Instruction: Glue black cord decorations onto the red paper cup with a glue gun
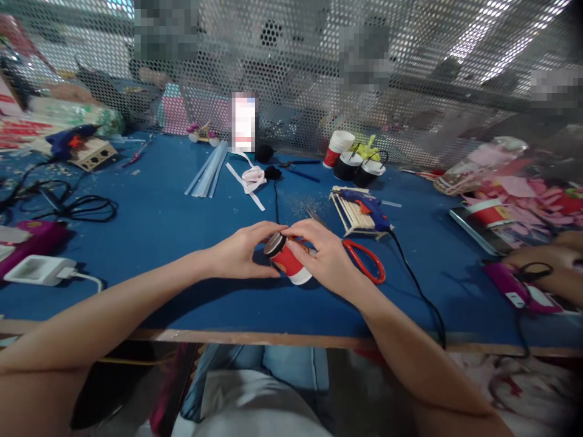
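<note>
A small red paper cup [288, 262] with a white rim lies tilted between my hands above the blue table, its base toward the left with a black band around it. My right hand [321, 250] grips the cup from the right, thumb along its side. My left hand [248, 250] is curved at the banded end, fingertips at the top and thumb below. A black cord [276, 200] runs from a dark ball of yarn toward the cup. Red-handled scissors [367, 261] lie just right of my right hand, their blades partly hidden behind it.
Glue gun [371, 209] on a stick rack at right, its cable running to the table edge [282, 338]. Behind stand stacked cups [340, 144] and two black cups. Glue sticks [209, 170], white ribbon [253, 177] and pliers [303, 170] lie beyond my hands. Another person's arm [546, 261] is at right.
</note>
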### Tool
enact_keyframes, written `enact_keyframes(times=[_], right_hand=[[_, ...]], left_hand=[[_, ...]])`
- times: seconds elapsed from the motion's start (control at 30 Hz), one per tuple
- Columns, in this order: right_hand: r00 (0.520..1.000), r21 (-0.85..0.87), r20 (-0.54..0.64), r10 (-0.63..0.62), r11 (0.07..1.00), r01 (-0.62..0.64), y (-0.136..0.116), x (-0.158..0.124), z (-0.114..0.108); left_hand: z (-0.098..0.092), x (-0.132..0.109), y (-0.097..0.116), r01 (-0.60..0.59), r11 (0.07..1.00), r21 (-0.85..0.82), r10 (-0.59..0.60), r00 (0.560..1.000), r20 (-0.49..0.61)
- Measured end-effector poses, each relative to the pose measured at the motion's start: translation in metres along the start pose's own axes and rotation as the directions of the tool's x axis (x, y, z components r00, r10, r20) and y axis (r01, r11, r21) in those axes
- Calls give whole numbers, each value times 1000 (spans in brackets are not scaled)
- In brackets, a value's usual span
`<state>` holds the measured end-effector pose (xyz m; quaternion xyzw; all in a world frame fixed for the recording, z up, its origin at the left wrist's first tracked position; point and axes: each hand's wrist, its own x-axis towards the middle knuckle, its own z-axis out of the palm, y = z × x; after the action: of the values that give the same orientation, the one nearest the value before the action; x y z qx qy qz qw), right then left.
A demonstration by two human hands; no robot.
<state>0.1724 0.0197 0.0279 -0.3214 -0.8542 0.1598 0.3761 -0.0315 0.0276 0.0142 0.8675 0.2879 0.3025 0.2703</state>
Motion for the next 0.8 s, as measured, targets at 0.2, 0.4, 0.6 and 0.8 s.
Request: enact_keyframes(times=[0.2, 0.4, 0.6, 0.8], right_hand=[[1000, 5, -10, -2, 1000, 2, 0, -2, 1], [997, -39, -67, -23, 999, 20, 0, -3, 2], [997, -42, -71, -23, 999, 20, -7, -6, -1], [998, -51, -34, -57, 997, 55, -9, -8, 0]], left_hand=[[0, 1, 0, -14, 998, -64, 14, 1000, -5], [7, 0, -5, 10, 999, -48, -13, 999, -50], [13, -2, -11, 7, 1000, 4, -6, 996, -89], [15, -2, -11, 14, 1000, 10, -13, 996, -87]])
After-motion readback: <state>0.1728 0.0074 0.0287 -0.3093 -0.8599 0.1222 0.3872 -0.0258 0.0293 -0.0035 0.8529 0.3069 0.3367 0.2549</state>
